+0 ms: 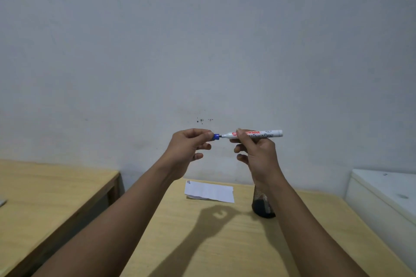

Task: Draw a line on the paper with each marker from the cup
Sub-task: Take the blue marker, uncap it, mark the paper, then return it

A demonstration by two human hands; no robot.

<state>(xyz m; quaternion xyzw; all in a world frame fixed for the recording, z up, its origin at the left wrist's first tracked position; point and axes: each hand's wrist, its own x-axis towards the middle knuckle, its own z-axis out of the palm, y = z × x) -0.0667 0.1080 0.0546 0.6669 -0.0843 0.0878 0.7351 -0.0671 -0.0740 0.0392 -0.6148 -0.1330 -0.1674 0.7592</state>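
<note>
Above the table (225,243), left hand (186,144) pinches blue cap (216,137), right hand (256,153) grips marker (270,134).

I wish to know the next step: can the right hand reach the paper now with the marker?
Probably yes: the right hand holds the marker uncapped in the air, and nothing lies between it and the paper.

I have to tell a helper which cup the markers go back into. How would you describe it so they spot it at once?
Start at the light wooden table straight ahead, against the wall. On it lies a white paper; the cup stands to the paper's right, partly hidden behind the right forearm. It is the only dark, see-through mesh container there.
</note>
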